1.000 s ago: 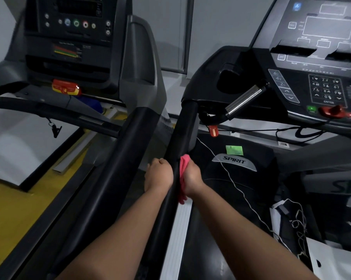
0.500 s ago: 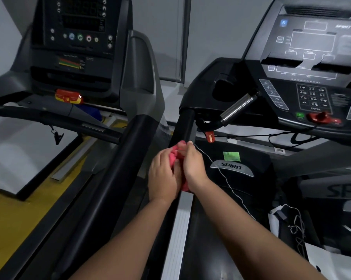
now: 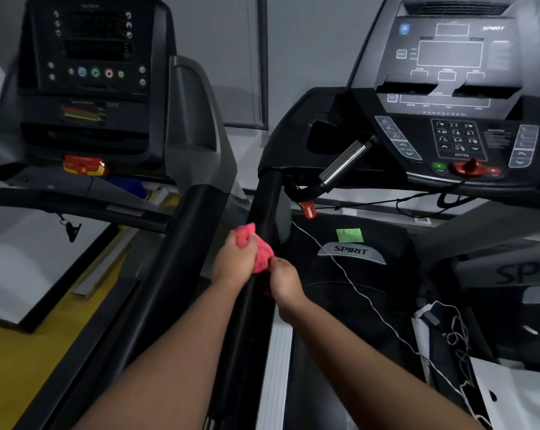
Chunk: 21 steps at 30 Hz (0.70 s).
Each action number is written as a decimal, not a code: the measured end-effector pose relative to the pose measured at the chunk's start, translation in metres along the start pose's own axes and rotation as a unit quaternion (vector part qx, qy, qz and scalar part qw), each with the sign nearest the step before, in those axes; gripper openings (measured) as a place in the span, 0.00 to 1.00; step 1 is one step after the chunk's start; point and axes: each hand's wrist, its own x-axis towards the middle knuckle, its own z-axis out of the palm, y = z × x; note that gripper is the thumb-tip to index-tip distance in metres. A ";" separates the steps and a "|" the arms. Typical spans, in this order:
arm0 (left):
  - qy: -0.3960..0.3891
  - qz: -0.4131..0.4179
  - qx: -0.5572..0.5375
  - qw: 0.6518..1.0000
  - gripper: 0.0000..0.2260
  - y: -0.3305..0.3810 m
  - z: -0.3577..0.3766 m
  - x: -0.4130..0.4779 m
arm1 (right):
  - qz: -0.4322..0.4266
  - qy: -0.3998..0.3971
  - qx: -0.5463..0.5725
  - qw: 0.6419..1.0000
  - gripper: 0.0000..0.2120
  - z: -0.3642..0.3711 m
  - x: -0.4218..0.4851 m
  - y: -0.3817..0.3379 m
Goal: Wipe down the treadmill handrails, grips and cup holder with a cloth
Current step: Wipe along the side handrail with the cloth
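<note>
A bunched pink cloth (image 3: 261,255) lies over the black left handrail (image 3: 266,200) of the right treadmill, about halfway up the rail. My left hand (image 3: 235,264) grips the cloth from the left side, with a pink tuft sticking out above the fingers. My right hand (image 3: 283,280) sits just below and to the right, its fingers curled at the cloth's lower edge against the rail. Higher up, a silver pulse grip (image 3: 344,162) angles toward the console, and a dark cup holder recess (image 3: 319,135) sits at the console's left.
The right treadmill's console (image 3: 455,131) with keypad and red stop key stands ahead. A second treadmill (image 3: 88,88) stands to the left, its black rail (image 3: 181,237) close beside mine. A white cord (image 3: 352,283) and tangled cables (image 3: 455,339) lie across the motor cover.
The cloth was first under my right hand on the rail. Both hands then closed together on it, and now my left hand holds most of it while my right has slipped lower.
</note>
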 end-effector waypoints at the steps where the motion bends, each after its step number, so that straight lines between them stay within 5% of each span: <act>1: -0.021 -0.029 -0.041 0.999 0.20 -0.002 -0.003 0.005 | 0.001 -0.003 -0.004 1.000 0.16 0.000 0.000 -0.002; 5: -0.089 -0.102 -0.029 0.990 0.28 -0.016 -0.012 0.008 | 0.021 -0.014 -0.022 0.999 0.12 0.007 0.003 -0.006; 11: -0.046 -0.020 0.131 0.990 0.24 -0.011 -0.018 -0.003 | 0.056 -0.010 0.039 0.998 0.20 0.022 -0.002 -0.011; 17: -0.109 -0.028 -0.082 0.990 0.18 0.006 -0.012 0.015 | 0.036 0.029 0.064 0.997 0.24 0.039 0.002 -0.004; 21: -0.159 -0.119 -0.191 0.961 0.21 0.002 -0.013 0.031 | 0.009 0.064 0.030 0.997 0.25 0.042 0.002 -0.003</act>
